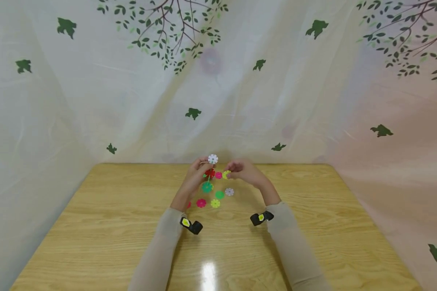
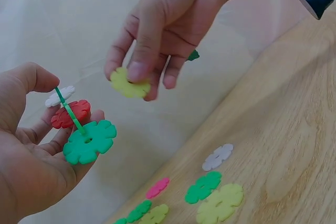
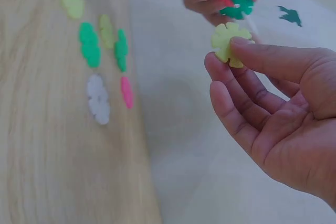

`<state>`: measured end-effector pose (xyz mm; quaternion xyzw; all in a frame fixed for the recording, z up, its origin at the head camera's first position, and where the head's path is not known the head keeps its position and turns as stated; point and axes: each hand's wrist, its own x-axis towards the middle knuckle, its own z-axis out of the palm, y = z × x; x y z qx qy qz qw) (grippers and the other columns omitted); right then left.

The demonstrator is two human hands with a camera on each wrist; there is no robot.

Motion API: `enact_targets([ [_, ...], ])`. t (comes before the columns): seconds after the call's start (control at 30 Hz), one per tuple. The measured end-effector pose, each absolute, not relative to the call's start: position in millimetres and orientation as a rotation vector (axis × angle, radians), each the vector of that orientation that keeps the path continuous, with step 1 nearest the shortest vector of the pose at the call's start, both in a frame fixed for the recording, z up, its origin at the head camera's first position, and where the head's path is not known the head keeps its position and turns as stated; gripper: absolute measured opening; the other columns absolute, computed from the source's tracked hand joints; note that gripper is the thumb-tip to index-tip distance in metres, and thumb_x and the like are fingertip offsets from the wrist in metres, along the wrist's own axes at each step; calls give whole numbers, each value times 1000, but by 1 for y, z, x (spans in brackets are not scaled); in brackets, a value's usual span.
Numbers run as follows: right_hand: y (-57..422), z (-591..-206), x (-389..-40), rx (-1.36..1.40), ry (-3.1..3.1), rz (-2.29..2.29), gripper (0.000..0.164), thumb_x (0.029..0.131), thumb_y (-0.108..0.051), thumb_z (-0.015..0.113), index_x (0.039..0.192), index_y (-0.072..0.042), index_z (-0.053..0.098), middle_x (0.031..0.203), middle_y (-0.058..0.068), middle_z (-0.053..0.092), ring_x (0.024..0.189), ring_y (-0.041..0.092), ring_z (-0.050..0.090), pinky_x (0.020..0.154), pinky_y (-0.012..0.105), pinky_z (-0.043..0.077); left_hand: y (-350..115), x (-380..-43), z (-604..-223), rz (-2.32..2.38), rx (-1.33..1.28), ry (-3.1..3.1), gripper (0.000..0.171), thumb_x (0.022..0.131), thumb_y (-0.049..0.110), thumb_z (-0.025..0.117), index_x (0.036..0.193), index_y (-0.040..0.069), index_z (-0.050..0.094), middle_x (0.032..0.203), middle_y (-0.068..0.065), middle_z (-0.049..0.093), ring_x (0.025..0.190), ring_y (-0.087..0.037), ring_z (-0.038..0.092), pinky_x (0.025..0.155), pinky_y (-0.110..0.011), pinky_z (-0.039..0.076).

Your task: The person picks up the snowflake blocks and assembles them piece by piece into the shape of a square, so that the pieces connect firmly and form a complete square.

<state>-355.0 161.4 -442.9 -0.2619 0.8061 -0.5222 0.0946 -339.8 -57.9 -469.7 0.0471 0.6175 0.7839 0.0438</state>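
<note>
My left hand (image 1: 194, 178) holds a joined group of plastic flower-shaped discs. In the left wrist view the group shows a white disc (image 2: 59, 97), a red disc (image 2: 71, 115) and a broad green disc (image 2: 100, 145), with another green disc (image 2: 67, 106) seen edge-on across them. Between thumb and fingers, my right hand (image 1: 250, 173) pinches a yellow disc (image 3: 223, 39) by its edge. That disc is apart from the joined group, a short way to its right. Both hands are raised above the far part of the table.
Several loose discs lie on the wooden table (image 1: 113, 226) below the hands, including a white disc (image 1: 229, 192), a green disc (image 1: 219, 195), a yellow disc (image 1: 215, 203) and a pink disc (image 1: 201, 203). A pale curtain (image 1: 149, 121) with leaf prints hangs behind the table's far edge.
</note>
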Motion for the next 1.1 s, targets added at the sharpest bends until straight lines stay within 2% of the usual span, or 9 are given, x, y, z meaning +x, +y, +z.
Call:
enact_targets([
  [0.07,162,-440,-354,-759,2422,-1602,16,93,1,70,108,8,68,99,20,70,84,12,65,76,26,58,-56,-340,-470,2388,145,1890,21,101,12,59,120,5,56,105,-5,68,88,-11,62,72,-25,56],
  [0.13,161,-439,-353,-730,2454,-1669,16,92,0,71,107,7,69,98,18,71,84,14,66,76,25,58,-55,-340,-470,2376,145,1899,21,101,12,58,120,6,55,108,-8,67,89,-11,61,73,-25,56],
  [0.33,156,-439,-352,-623,2498,-1874,16,91,-2,75,102,7,68,91,7,73,81,15,68,72,23,58,-54,-337,-470,2362,157,1883,18,101,12,57,118,7,55,122,-23,63,88,-12,59,71,-24,54],
  [0.47,150,-438,-348,-579,2511,-1977,16,90,-1,76,99,9,69,89,6,73,77,10,67,72,25,59,-54,-335,-470,2340,153,1890,19,102,14,57,120,8,54,116,-14,66,91,-14,59,72,-23,55],
  [0.57,146,-430,-339,-578,2506,-2023,16,89,2,75,98,13,68,89,12,73,76,8,67,73,28,60,-53,-332,-470,2334,157,1892,19,103,15,57,121,8,54,110,-4,67,90,-12,60,72,-23,56],
  [0.77,143,-424,-331,-591,2503,-2050,13,89,4,74,96,14,67,89,13,73,78,8,68,74,28,61,-50,-328,-468,2320,209,1890,19,103,14,55,122,8,53,107,-1,66,89,-11,62,75,-26,57],
  [1.0,145,-445,-349,-588,2477,-2099,15,88,1,77,97,11,69,84,-3,72,76,6,67,72,23,60,-49,-326,-467,2308,210,1894,20,103,16,57,122,8,55,115,-13,68,89,-10,62,73,-25,55],
  [1.1,145,-448,-350,-604,2477,-2108,17,87,-1,78,97,11,69,86,3,73,76,6,67,72,25,60,-49,-325,-466,2296,214,1891,21,103,17,56,122,8,54,122,-20,65,89,-10,62,74,-26,55],
])
